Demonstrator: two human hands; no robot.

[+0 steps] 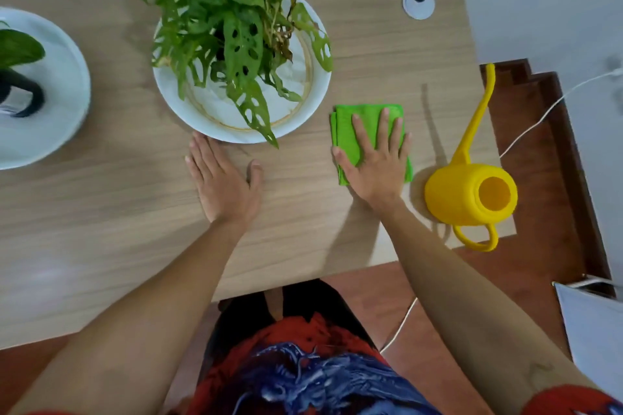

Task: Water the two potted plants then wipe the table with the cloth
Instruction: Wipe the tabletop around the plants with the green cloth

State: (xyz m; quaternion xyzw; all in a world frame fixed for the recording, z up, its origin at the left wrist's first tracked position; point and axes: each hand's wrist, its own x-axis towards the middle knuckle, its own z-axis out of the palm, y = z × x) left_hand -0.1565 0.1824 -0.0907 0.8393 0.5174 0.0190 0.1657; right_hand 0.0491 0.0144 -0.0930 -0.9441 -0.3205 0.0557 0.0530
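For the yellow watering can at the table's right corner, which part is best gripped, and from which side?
Grip the loop handle of the watering can, coming from the near side, probably with the right hand, now flat on the green cloth. The handle juts past the table edge towards the person; the long spout points away.

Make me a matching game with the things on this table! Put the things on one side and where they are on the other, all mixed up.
Things:
1. green cloth
2. yellow watering can
3. leafy plant
4. left hand

Places:
A. standing in a white dish
B. flat on the bare wood, just in front of the dish
C. under the right hand
D. by the table's right edge, spout pointing away

Pairs: 1-C, 2-D, 3-A, 4-B
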